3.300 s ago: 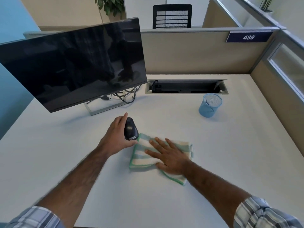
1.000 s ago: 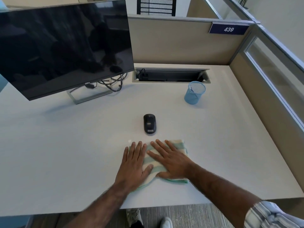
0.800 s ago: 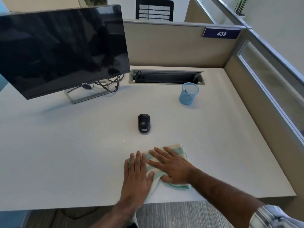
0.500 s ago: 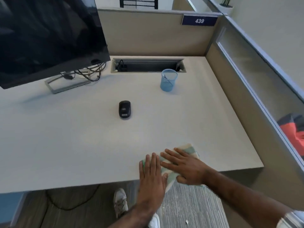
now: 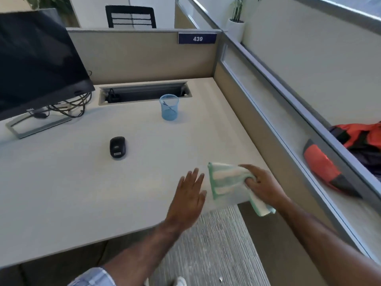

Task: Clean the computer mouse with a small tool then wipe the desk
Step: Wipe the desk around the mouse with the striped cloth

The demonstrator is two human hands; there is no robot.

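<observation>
The black computer mouse (image 5: 117, 147) lies alone on the white desk (image 5: 72, 193), well left of both hands. A green-and-white striped cloth (image 5: 225, 180) sits at the desk's front right corner, one end hanging over the edge. My right hand (image 5: 262, 185) grips the cloth, fingers curled into its folds. My left hand (image 5: 190, 195) lies flat on the desk just left of the cloth, fingers straight, apart from it.
A blue mesh cup (image 5: 169, 107) stands behind the mouse near the open cable tray (image 5: 144, 93). A dark monitor (image 5: 37, 62) with cables fills the back left. Beige partitions (image 5: 144, 54) wall the back and right. Grey carpet (image 5: 216, 244) lies below the desk edge.
The mouse was set down on the desk. Both hands slid the cloth toward the front right corner. Now my left hand is off the cloth and my right hand has bunched it.
</observation>
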